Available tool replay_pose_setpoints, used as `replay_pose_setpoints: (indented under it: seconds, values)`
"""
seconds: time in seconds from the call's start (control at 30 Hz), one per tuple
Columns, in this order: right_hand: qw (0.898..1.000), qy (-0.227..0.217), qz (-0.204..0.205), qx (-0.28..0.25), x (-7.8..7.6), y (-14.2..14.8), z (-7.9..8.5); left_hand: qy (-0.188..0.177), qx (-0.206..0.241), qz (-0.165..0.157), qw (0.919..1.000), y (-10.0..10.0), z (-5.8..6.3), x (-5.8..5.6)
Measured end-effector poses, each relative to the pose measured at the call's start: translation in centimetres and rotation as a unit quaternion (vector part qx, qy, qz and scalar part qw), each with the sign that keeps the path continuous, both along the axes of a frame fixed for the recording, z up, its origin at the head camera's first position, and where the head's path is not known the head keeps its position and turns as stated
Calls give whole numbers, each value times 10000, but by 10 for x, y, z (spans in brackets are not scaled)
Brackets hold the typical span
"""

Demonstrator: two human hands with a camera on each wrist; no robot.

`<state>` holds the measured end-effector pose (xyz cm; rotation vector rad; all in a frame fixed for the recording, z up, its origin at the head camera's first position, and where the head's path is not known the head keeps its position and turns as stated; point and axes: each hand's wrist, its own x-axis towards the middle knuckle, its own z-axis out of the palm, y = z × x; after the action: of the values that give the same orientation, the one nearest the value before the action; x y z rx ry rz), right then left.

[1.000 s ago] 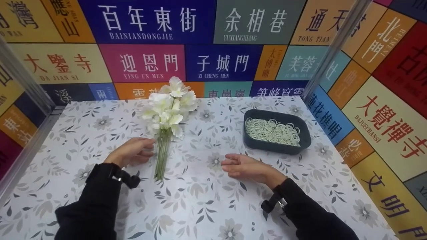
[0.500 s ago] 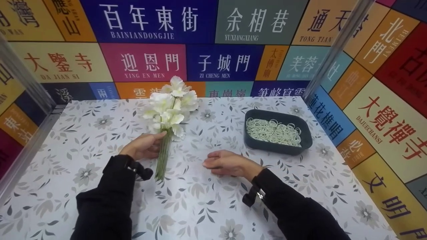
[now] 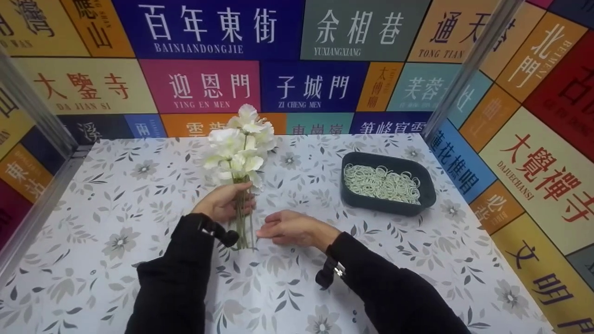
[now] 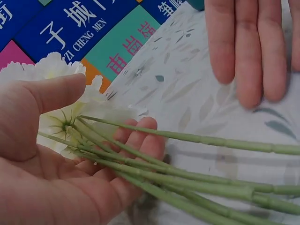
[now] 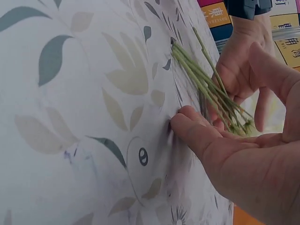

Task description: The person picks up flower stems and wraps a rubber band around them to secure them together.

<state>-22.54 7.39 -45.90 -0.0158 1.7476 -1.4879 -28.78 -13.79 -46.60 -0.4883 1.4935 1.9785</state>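
Note:
A bunch of white artificial flowers [image 3: 241, 148] with long green stems [image 4: 206, 183] lies on the table, blooms toward the back. My left hand [image 3: 222, 204] is at the stems just below the blooms. In the left wrist view its thumb stands up, away from the stems, and its loosely bent fingers lie beneath them. My right hand [image 3: 297, 228] is just right of the stems' lower part, holding nothing, fingers extended toward them. In the right wrist view, several stems [image 5: 201, 77] fan out beyond the right hand's fingertips.
A dark green tub [image 3: 390, 208] of pale rubber bands [image 3: 383, 183] stands at the back right of the table. The tabletop [image 3: 116, 195] has a grey leaf and flower print. Panels with coloured lettering [image 3: 306, 86] rise behind and at the sides.
My left hand has moved right, onto the stems, and the stems have shifted right and spread apart. My right hand has come left, close to the stems.

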Motion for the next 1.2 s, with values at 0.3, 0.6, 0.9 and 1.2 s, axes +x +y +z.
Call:
replay_pose_setpoints:
  seconds: [0.3,0.6,0.9,1.2]
  values:
    - [9980,289,322,-456,-2,-11,-1,7,672,320,9972,34,6,0]
    - [9977,489,-191,-431,-5,-4,-2,278,1224,446,9911,51,8,-2]
    - [9990,307,-187,-273,-7,1,-4,385,1568,662,9847,62,21,-1]
    - [9984,521,-124,175,-9,4,3,249,1987,1018,9744,65,25,2]
